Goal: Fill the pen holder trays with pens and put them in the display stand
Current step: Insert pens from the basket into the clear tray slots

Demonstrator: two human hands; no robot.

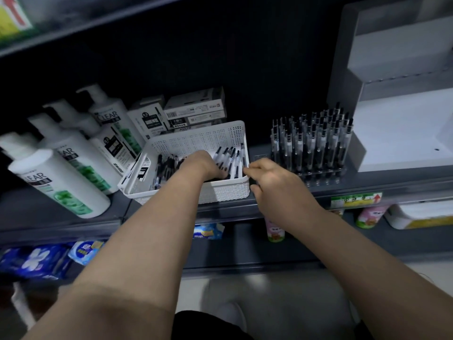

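The fingers of our left hand (pixel 208 165) dig down among the loose pens (pixel 231 157), so we cannot tell if they hold one. The fingers (pixel 250 170) of our right hand (pixel 272 177) curl at the rim of the white basket (pixel 196 141); we cannot tell if they pinch anything. Just beside it, one pen tray (pixel 311 146) stands full on the shelf (pixel 261 153), not yet in the grey display stand (pixel 382 69). Many pens are left, thin, clear and black, in a heap.

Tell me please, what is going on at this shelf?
A person's left hand reaches into the white basket among loose pens; its fingers are hidden. The right hand holds the basket's right rim. To the right, a pen tray stands full of upright pens, beside the grey display stand, not yet in it.
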